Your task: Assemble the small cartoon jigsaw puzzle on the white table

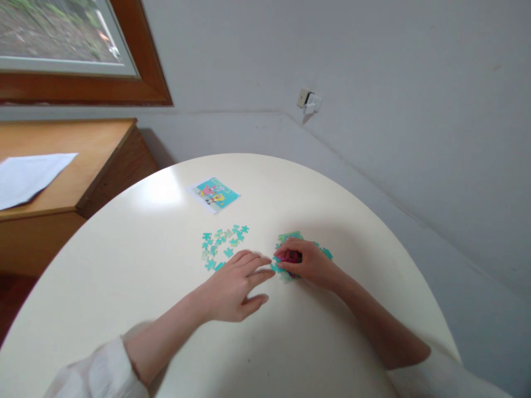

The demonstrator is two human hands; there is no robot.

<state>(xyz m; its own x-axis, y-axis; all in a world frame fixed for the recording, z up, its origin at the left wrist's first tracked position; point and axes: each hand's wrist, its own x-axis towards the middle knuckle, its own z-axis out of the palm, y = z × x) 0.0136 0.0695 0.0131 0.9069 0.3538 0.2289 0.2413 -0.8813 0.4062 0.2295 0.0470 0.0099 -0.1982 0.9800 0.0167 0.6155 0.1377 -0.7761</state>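
Note:
My left hand [238,284] lies flat on the round cream table [124,265], fingers stretched out toward the joined part of a jigsaw puzzle [290,239]. My right hand [305,262] rests on that joined part with fingers curled, pressing down on a piece; pink and teal show under the fingertips. Several loose teal puzzle pieces [222,243] lie scattered just beyond my left hand. A small cartoon reference picture [214,194] sits farther back on the table.
A wooden desk [83,160] with a white sheet of paper [29,177] stands at the left, below a wood-framed window [83,50]. Grey walls meet in a corner behind the table, with a small wall socket [309,102].

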